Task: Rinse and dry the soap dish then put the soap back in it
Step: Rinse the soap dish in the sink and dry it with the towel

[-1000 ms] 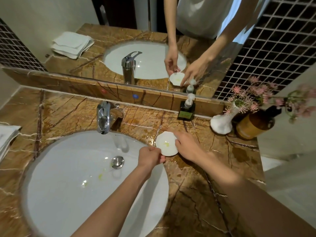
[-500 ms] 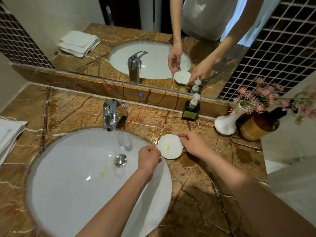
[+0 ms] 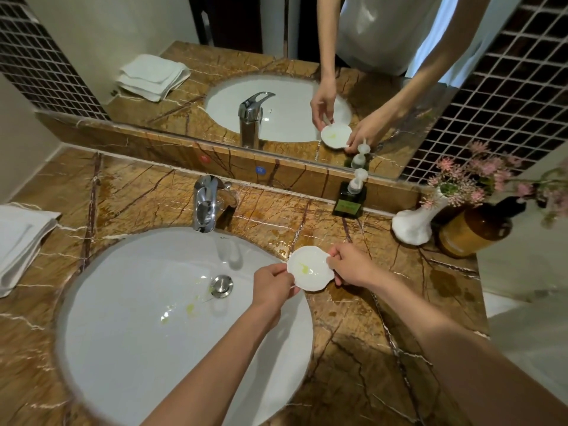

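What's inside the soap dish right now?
The soap dish, held at its rim by the left hand and the right hand, holds only a yellow-green smear. No soap bar inside. Its underside is hidden.

Warm, even indoor light; soft glare on the wet brown marble countertop (image 3: 307,229) beside the round white basin (image 3: 129,318); arm shadows fall right of it; wide-angle bending at edges; pink flowers (image 3: 467,179) slightly blurred.

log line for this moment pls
both hands: left hand, right hand | hold soap dish at sink edge | yellow residue | tap off
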The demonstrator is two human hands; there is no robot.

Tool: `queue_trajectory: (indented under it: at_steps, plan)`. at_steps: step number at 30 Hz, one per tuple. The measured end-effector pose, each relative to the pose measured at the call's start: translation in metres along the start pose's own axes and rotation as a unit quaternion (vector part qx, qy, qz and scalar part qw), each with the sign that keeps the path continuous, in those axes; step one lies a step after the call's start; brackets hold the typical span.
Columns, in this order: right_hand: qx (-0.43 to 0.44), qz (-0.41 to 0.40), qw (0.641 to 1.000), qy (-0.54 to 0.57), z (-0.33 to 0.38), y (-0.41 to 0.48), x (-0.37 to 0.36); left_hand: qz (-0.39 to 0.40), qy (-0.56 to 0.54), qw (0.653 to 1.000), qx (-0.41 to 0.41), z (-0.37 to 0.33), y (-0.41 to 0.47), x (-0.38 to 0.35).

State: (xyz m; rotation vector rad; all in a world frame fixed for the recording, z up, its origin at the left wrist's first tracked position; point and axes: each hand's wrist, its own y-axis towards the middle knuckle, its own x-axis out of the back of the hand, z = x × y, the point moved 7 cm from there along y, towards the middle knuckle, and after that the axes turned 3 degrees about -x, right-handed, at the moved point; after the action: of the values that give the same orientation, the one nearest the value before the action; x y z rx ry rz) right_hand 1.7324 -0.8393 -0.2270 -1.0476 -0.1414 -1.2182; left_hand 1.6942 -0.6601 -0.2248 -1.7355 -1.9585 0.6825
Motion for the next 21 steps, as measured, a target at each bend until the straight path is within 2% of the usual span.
queue_trajectory:
  at_steps: [14, 21]
  plan:
    - [0.010, 0.093, 0.987, 0.133, 0.022, -0.020, -0.018, -0.041, -0.033, 0.999, 0.006, -0.003, -0.012, 0.028]
    - [0.031, 0.097, 0.987, 0.126, 0.041, -0.028, -0.033, -0.068, -0.028, 0.997, -0.006, -0.002, -0.018, 0.051]
